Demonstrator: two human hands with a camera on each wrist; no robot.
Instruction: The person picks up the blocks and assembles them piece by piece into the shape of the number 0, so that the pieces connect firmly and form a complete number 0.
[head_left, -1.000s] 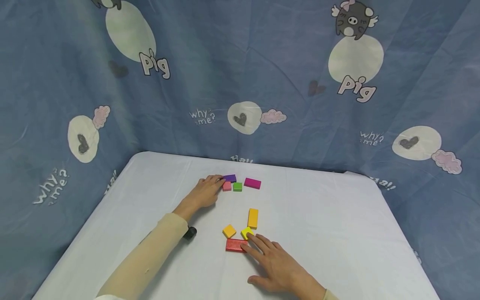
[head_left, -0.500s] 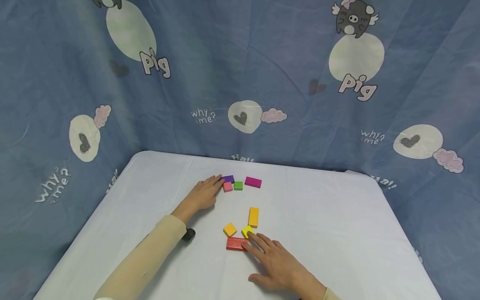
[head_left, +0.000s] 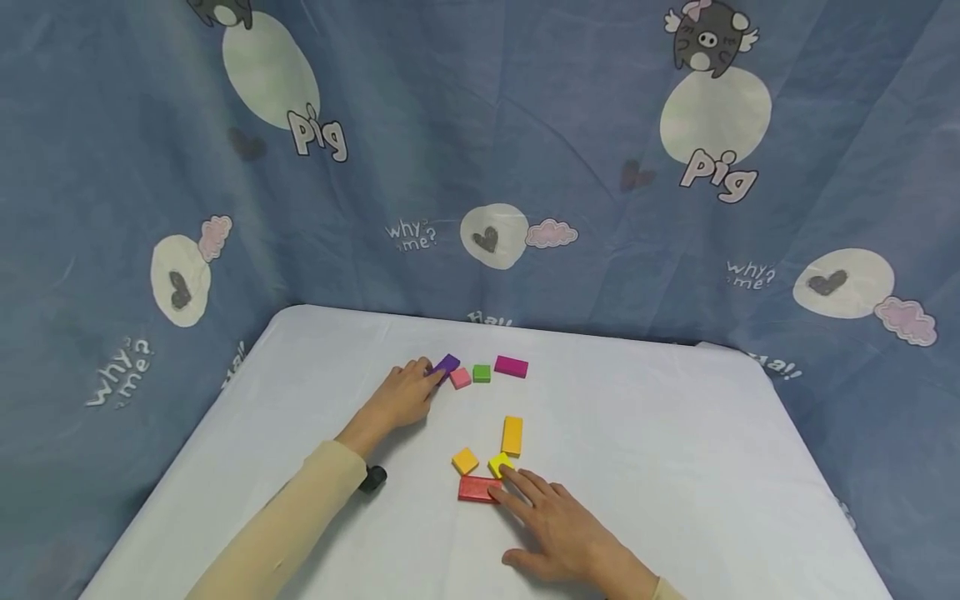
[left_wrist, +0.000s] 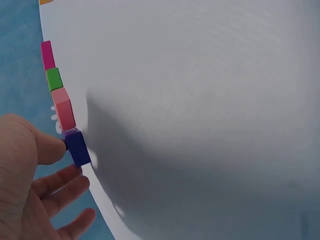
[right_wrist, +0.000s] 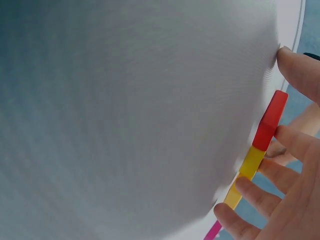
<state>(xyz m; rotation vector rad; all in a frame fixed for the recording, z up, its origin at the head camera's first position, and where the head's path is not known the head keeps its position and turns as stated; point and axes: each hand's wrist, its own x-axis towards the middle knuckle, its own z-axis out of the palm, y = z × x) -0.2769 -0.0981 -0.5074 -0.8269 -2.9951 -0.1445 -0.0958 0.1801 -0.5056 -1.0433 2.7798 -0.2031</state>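
Note:
My left hand [head_left: 405, 396] pinches a purple rectangular block [head_left: 447, 367] between thumb and fingers at the far side of the table. In the left wrist view the purple block [left_wrist: 77, 147] adjoins a pink block [left_wrist: 63, 109]. To the right of the pink block lie a green block [head_left: 482, 373] and a magenta block [head_left: 512, 367]. My right hand [head_left: 562, 537] lies spread nearer the front, its fingertips at a red block [head_left: 477, 489] and a yellow block [head_left: 500, 465]. Its thumb stands apart from them.
An orange square block [head_left: 465, 461] lies behind the red block, and an upright-lying orange rectangular block [head_left: 512, 437] behind the yellow one. A small black object [head_left: 372, 478] shows at the left wrist. A printed blue curtain [head_left: 600, 208] hangs behind the white table [head_left: 675, 433].
The purple block has been turned and drawn left and nearer by my left hand. The pink block has tilted slightly. My right hand keeps its place by the red and yellow blocks.

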